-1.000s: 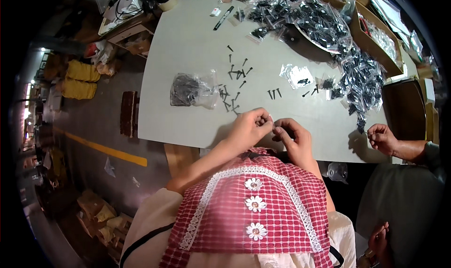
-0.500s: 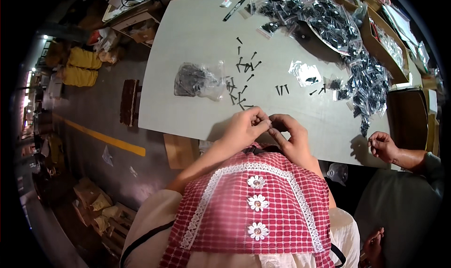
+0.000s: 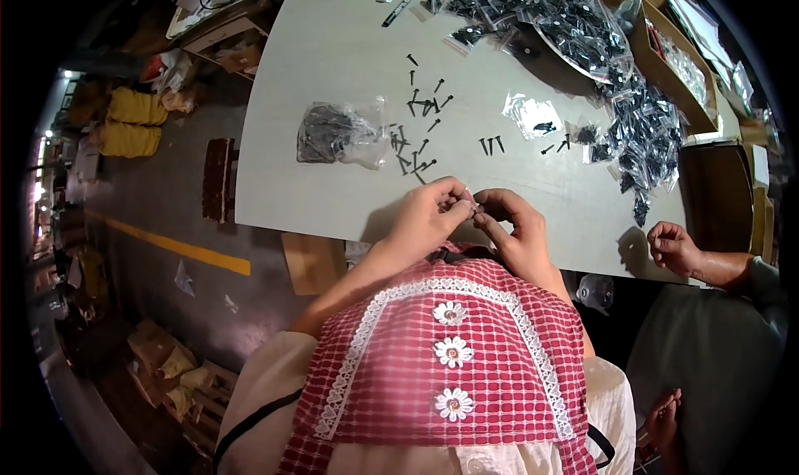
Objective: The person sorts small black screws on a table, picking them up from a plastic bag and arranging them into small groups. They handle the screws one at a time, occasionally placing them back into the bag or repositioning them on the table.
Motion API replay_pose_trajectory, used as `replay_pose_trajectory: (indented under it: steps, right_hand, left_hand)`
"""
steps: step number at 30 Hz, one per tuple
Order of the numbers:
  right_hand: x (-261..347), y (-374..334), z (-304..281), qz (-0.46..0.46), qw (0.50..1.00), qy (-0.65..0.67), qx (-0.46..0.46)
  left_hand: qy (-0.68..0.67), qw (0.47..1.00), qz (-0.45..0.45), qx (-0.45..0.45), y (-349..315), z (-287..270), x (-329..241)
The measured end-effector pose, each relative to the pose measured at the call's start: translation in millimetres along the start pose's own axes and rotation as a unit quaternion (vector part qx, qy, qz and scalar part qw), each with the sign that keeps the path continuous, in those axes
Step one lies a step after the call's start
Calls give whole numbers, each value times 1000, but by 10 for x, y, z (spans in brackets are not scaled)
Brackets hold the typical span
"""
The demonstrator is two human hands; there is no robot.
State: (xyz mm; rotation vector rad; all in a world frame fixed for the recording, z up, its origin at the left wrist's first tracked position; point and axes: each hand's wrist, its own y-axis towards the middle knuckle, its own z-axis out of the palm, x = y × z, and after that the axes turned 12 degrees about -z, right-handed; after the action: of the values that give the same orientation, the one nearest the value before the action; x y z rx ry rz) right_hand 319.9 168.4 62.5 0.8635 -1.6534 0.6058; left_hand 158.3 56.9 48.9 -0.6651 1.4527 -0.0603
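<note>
My left hand (image 3: pixel 431 215) and my right hand (image 3: pixel 518 227) meet at the table's near edge, fingertips pinched together. Between them shows a small clear bit with a reddish edge, which looks like a little plastic zip bag (image 3: pixel 473 202); most of it is hidden by the fingers. Just beyond my left hand lie several loose dark screws (image 3: pixel 426 106). Left of those sits a clear plastic bag (image 3: pixel 337 132) filled with dark pieces. Three screws (image 3: pixel 492 146) lie side by side farther right, near a stack of small flat clear-and-white bags (image 3: pixel 530 115).
A large heap of small filled bags (image 3: pixel 645 134) curves along the table's right and far side. Behind it stands a cardboard tray (image 3: pixel 678 75). A black marker (image 3: pixel 401 6) lies at the far edge. Another person's hand (image 3: pixel 674 248) rests over the table's right front.
The whole view has shifted slightly, so the table things sit a little higher and farther left. My hands stay together, and a reddish edge now shows between the fingertips.
</note>
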Motion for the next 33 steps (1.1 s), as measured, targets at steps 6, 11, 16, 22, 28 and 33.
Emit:
replay_pose_trajectory:
  steps: [6,11,16,22,28,33]
  right_hand:
    - [-22,1,11,-9,1000,-2,0]
    - [-20,17,2,-16,1000,-5,4]
    - [-82,39,34,-72,996,-39,29]
    - [-120,51,31,-51,997,-27,45]
    - [22,121,14,5,998,-4,57]
    - [161,145,96,-67,990,-35,120]
  left_hand:
    - [-3,1000,2,-6,-22,-1,-23]
    - [-12,1000,8,-9,-21,10,-24]
    - [56,998,12,-32,-30,-67,-86]
    - [-126,967,9,-221,255,-726,-10]
    - [-85,986,-12,-142,19,-830,64]
    - [12,998,31,-45,-151,-231,29]
